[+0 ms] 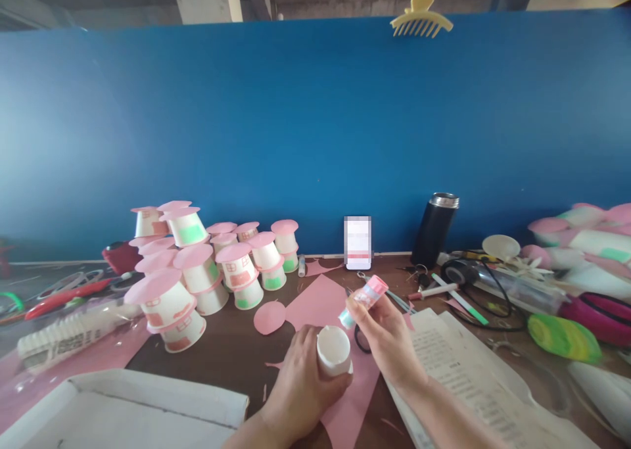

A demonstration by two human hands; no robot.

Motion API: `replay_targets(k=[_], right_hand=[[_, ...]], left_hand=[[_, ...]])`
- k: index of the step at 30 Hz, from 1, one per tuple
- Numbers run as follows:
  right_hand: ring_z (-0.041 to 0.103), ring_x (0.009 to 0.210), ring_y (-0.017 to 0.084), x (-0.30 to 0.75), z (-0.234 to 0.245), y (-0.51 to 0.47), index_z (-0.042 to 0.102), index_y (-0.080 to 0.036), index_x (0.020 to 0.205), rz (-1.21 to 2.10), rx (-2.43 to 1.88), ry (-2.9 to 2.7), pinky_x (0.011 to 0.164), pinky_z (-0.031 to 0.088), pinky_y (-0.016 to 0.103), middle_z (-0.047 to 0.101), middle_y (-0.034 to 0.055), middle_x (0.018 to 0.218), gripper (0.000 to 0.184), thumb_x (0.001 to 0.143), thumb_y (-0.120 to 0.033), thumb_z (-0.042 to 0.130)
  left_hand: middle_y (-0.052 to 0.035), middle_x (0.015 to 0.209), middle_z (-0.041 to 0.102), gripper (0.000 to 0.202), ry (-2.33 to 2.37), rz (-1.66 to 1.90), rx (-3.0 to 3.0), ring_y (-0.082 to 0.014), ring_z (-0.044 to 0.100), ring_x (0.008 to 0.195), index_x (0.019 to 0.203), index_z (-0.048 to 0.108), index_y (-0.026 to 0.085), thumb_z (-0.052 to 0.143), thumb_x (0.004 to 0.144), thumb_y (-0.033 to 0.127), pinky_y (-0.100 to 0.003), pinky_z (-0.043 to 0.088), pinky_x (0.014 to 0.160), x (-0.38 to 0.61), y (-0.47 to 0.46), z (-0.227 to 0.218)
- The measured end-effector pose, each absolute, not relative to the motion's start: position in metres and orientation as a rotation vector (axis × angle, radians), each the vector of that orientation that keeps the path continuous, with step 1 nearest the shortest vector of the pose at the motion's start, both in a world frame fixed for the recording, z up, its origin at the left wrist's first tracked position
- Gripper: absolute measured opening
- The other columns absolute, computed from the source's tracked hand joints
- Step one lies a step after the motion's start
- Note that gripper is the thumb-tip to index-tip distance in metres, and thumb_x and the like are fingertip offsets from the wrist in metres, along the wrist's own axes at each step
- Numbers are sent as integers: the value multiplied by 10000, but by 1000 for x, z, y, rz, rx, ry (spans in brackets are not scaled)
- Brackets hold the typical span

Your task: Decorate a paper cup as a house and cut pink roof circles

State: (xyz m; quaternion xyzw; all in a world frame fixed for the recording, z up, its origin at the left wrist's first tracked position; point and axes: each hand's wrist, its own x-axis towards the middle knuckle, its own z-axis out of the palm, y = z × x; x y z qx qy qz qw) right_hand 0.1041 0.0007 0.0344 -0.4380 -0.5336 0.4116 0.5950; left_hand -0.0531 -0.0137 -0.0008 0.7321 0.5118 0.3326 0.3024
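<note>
My left hand [298,390] is wrapped round a white paper cup [334,352], whose round pale end faces up towards me. In my right hand [392,344] is a glue stick [371,292], pink at its upper end and teal at its lower end. It is tilted just above and to the right of the cup, apart from it. Under both hands lies cut pink paper [320,304], with a pink paper disc [270,317] to the left. Stacked paper cups [170,304] with pink disc tops, some bearing red windows or green patches, stand at the left.
At the front left is a white box lid [162,403], with a sleeve of cups [73,334] behind it. A phone [357,242] and a dark flask [434,232] stand by the blue partition [315,120]. Printed sheets [468,370] and several pens lie at the right.
</note>
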Motion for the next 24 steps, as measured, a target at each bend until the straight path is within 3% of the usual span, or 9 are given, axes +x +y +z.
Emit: replay_targets(k=[5,12,17,24], right_hand=[[572,689,175,104,35,-1,648,-205,949,968,-1047,-1314,642,473,282,631,3,757,318,834,-499,691],[596,807,203,104,31,-2,696,-264,1107,733,-1106,-1605,764,476,317,682,14,915,271,864,-386,689],[587,815,207,102,32,-1,669,-248,891,588,-1121,-1740,765,474,324,648,22,909,98,885,-346,671],[576,744,198,99,32,-2,591,-246,791,394,-1187,-1729,703,459,318,577,7,796,164,900,-359,637]], left_hand=[[-67,1016,581,350,1370,891,1965,-270,572,968,1001,555,211,689,679,226,-427,470,863,-52,-13,-4],[-81,1038,565,407,1324,896,2019,-276,558,995,1056,542,197,674,671,207,-452,463,896,-50,-15,-7],[-81,1051,574,466,1325,892,2031,-285,565,1015,1107,536,205,681,664,219,-466,463,917,-48,-17,-8],[-78,1073,587,462,1290,934,2030,-279,569,1029,1099,546,215,686,658,209,-454,461,933,-48,-14,-9]])
